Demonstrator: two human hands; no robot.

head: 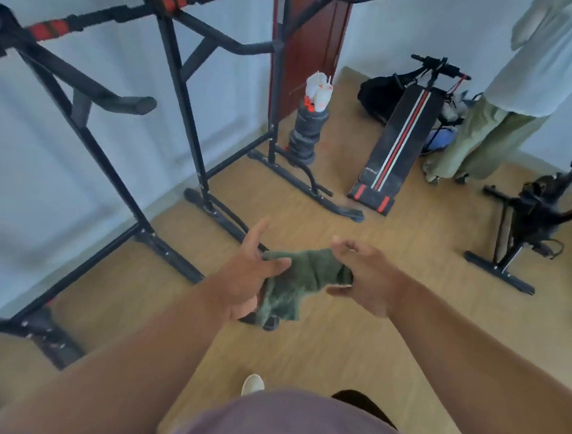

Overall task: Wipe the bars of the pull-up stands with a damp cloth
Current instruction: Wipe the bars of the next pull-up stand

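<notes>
A dark green cloth [302, 279] hangs bunched between my two hands, over the wooden floor. My left hand [249, 275] holds its left side, thumb pressed on the top of the cloth, fingers underneath. My right hand [365, 278] pinches the right end of the cloth between thumb and fingers. Two black pull-up stands line the left wall: the nearer stand [89, 133] at far left and the farther stand [185, 82] behind it. Their top bars [98, 20] carry red and black grips. Both hands are well below and to the right of the bars.
A stack of black weight plates [306, 136] stands by the brown door [308, 44]. A black sit-up bench [396, 146] lies beyond. A person in pale clothes [513, 97] stands at top right. An exercise bike [538, 216] sits at right. Stand feet [229, 222] reach across the floor.
</notes>
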